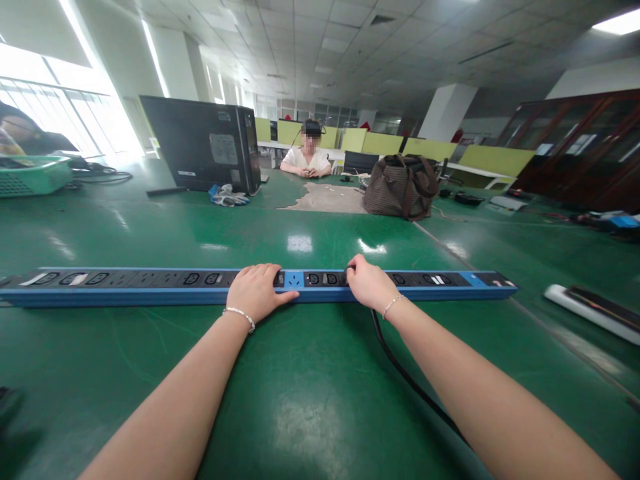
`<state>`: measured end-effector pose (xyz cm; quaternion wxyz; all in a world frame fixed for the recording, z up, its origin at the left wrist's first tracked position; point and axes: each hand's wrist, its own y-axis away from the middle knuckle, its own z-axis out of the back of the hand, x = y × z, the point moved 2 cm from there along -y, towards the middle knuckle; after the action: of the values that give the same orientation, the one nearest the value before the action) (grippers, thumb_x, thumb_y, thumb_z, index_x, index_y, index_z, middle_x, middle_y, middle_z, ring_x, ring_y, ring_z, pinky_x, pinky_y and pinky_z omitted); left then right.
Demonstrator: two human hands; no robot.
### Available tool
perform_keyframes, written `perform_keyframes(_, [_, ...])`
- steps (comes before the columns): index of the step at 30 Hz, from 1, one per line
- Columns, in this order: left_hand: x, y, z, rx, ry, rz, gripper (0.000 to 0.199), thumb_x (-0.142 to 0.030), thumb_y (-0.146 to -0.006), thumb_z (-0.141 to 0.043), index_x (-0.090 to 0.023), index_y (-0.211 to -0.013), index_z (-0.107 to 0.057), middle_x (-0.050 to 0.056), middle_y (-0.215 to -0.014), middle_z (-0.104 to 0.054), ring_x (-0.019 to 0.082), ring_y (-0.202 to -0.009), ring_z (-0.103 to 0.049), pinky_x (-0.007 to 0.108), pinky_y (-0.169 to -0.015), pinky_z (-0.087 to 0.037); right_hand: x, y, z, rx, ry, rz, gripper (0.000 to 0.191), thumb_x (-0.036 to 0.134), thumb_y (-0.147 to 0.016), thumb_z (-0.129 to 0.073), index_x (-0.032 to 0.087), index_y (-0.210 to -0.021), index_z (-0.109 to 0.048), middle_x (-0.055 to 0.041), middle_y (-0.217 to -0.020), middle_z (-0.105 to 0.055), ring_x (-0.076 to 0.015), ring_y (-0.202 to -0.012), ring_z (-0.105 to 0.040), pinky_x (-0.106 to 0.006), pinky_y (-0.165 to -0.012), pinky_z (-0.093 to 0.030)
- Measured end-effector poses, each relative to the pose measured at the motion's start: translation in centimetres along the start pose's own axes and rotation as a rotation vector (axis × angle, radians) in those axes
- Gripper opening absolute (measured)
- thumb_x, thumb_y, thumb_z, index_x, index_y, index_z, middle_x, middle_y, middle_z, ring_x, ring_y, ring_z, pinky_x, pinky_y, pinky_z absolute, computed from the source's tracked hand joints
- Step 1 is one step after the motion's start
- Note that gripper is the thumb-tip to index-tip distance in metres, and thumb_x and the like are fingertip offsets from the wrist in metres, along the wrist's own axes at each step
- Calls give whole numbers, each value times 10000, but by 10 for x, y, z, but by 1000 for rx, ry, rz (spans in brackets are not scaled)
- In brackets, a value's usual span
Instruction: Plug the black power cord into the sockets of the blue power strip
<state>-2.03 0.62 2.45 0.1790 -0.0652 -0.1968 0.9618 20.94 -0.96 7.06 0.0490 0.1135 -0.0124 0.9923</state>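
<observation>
A long blue and black power strip (270,295) lies across the green table in front of me, its sockets facing up. My left hand (255,290) grips it left of the middle, fingers over the top and thumb along the front side, beside a light blue socket (294,279). Right of the middle, my right hand (369,283) is closed around a black plug (349,270) at the strip's sockets. Whether the plug sits fully in a socket is hidden by the fingers. A black cable (395,360) runs from beneath that hand toward me, under my right forearm.
A black computer case (200,143) stands at the back left, gloves (228,195) beside it. Behind sit a brown bag (400,187) and a person (306,160). A green basket (35,177) is far left; a white and black long object (595,310) lies right.
</observation>
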Motion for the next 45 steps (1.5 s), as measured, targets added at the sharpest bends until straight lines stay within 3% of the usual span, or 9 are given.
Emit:
perform_keyframes(6, [-1,0,1,10,-12,9,660,-696,-734,-475,-193,-1151,-566,110,-1131,-653,264,-1070,-577,397,-957,-383,2,7,-5,-2,39,-23,334,300,-909,-274,184,-1160,-462,-132,-906,-685,-260,-835,-659,-352,-714,-437])
perform_keyframes(12, [-1,0,1,10,-20,2,693,-702,-743,-457,-155,-1153,-566,120,-1144,-648,271,-1067,-578,405,-957,-388,-2,-2,-4,45,36,44,313,287,-898,-278,191,-1101,-496,-136,-914,-685,-261,-855,-655,-355,-729,-441])
perform_keyframes(17, [-1,1,1,0,-29,-11,672,-693,-751,-456,-167,-1155,-563,124,-1136,-649,267,-1071,-578,400,-954,-393,-1,5,-9,12,84,4,378,314,-918,-247,183,-1218,-434,-147,-887,-684,-272,-826,-666,-377,-718,-447])
perform_keyframes(24, [-6,1,-1,11,-23,-24,710,-691,-774,-414,-132,-1195,-539,149,-1164,-627,286,-1108,-549,430,-968,-385,-1,-3,-4,95,81,62,376,296,-906,-252,166,-1191,-460,-169,-917,-676,-300,-860,-661,-378,-695,-447])
perform_keyframes(30, [-18,1,-5,13,-1,-19,681,-662,-813,-369,-164,-1257,-505,135,-1280,-573,281,-1184,-501,455,-1028,-328,-1,4,-8,15,70,7,379,303,-905,-255,186,-1206,-454,-150,-862,-683,-314,-826,-666,-387,-679,-444])
perform_keyframes(37, [-21,1,-6,-6,-16,3,680,-670,-811,-360,-169,-1243,-518,121,-1249,-595,280,-1159,-515,457,-1036,-316,3,13,-11,-110,83,-74,329,339,-906,-294,253,-1096,-549,-104,-816,-696,-275,-766,-671,-342,-648,-426])
perform_keyframes(41, [-22,0,-5,2,-20,11,684,-675,-804,-368,-168,-1236,-524,117,-1224,-605,277,-1144,-518,445,-1017,-332,4,14,-11,-192,152,-5,327,320,-911,-317,235,-1061,-595,-93,-751,-695,-249,-739,-671,-345,-704,-419])
perform_keyframes(45, [-22,-1,-4,20,-29,20,711,-710,-774,-378,-206,-1257,-515,114,-1218,-603,278,-1139,-515,449,-1008,-331,1,12,-13,-195,63,-14,313,317,-898,-350,240,-1071,-600,-84,-782,-704,-235,-762,-667,-317,-696,-419])
